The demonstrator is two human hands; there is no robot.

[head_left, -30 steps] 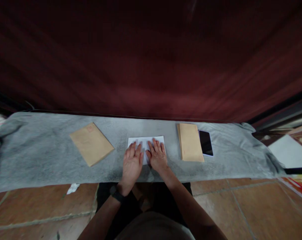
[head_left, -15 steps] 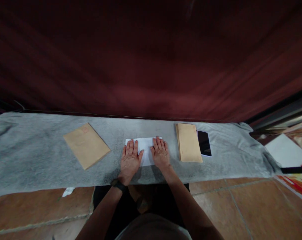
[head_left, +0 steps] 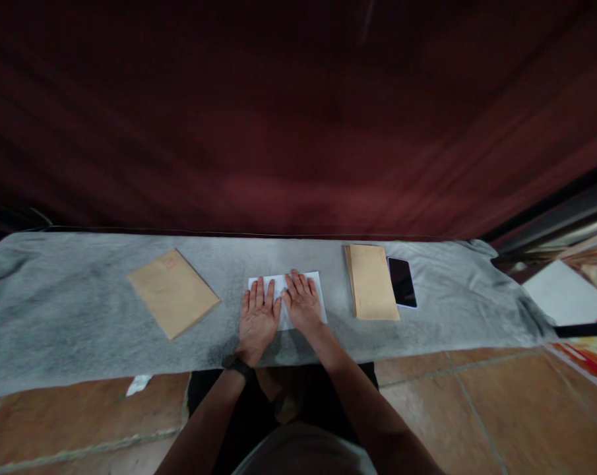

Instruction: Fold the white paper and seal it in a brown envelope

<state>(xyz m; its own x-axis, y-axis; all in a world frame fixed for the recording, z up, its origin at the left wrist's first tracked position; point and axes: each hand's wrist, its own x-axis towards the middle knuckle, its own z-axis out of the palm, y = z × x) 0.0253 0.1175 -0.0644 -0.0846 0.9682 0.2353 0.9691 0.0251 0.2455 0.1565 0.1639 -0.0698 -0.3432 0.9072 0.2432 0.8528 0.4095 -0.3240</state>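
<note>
A white sheet of paper lies flat on the grey cloth in front of me, partly covered by both hands. My left hand rests palm down on its left part, fingers stretched out and pointing away from me. On the paper's middle and right part lies my right hand, also flat, with the fingers slightly spread. The thumbs are close together. Neither hand grips anything. Whether the sheet is folded, I cannot tell.
Left of the paper lies a brown envelope, set at an angle. To the right is a stack of brown envelopes beside a phone. Grey cloth covers the narrow surface. A dark red curtain hangs behind it.
My right hand has slid left across the paper, closer to my left hand, uncovering the sheet's right edge. My left hand has stayed nearly in place.
</note>
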